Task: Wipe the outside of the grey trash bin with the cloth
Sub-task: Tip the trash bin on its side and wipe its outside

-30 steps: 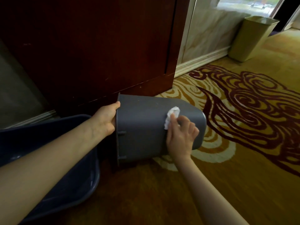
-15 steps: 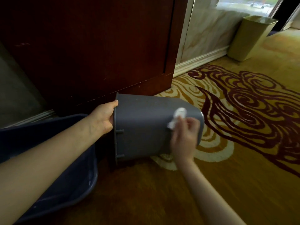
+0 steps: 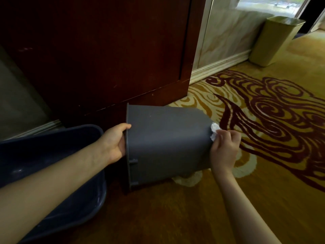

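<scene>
The grey trash bin point(image 3: 165, 141) lies tipped on its side on the carpet, rim to the left and base to the right. My left hand point(image 3: 115, 142) grips the rim, thumb on top of the edge. My right hand point(image 3: 224, 150) is closed on a small crumpled white cloth point(image 3: 214, 132) and presses it against the bin's rounded base corner at the right end. Most of the cloth is hidden inside my fingers.
A dark blue tub point(image 3: 58, 176) sits at the lower left, touching my left forearm. A dark red wooden door point(image 3: 98, 50) stands just behind the bin. A beige bin point(image 3: 274, 41) stands by the marble wall at the far right. Patterned carpet point(image 3: 274, 120) spreads to the right.
My right hand has slid the cloth to the right along the bin's side, from its middle to the base corner. My left hand has kept its grip on the rim.
</scene>
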Demonstrator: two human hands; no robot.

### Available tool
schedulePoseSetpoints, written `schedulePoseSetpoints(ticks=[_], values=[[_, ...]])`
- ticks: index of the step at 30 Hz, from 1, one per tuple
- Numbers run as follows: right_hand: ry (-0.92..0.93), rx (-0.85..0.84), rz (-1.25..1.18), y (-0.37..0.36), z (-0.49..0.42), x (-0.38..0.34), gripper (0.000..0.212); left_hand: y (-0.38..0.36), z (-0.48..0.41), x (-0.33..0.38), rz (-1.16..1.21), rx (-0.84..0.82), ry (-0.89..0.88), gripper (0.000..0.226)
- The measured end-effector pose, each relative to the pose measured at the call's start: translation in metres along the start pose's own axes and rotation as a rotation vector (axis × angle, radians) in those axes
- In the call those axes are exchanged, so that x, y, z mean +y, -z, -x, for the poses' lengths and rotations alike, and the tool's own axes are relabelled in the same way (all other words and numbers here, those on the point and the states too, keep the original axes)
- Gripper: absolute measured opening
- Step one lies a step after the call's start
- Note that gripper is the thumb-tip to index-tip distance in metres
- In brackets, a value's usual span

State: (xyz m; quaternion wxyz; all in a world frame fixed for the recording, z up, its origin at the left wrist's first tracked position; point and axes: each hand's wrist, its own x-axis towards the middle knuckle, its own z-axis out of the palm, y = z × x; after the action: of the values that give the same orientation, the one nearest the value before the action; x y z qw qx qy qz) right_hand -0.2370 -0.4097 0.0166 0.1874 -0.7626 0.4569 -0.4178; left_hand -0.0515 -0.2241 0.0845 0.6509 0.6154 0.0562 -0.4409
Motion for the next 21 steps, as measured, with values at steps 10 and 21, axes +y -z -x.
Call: schedulePoseSetpoints(ticks=[10,21], values=[[0.466,-0.668,0.016,-0.043,0.032,-0.097,0.030,0.037,-0.004,-0.043,-0.051,-0.087,0.157,0.018],[0.690,-0.870,0.156,-0.056,0.045,-0.083,0.053,0.019,-0.022,-0.011,0.004,-0.023,-0.064,0.032]])
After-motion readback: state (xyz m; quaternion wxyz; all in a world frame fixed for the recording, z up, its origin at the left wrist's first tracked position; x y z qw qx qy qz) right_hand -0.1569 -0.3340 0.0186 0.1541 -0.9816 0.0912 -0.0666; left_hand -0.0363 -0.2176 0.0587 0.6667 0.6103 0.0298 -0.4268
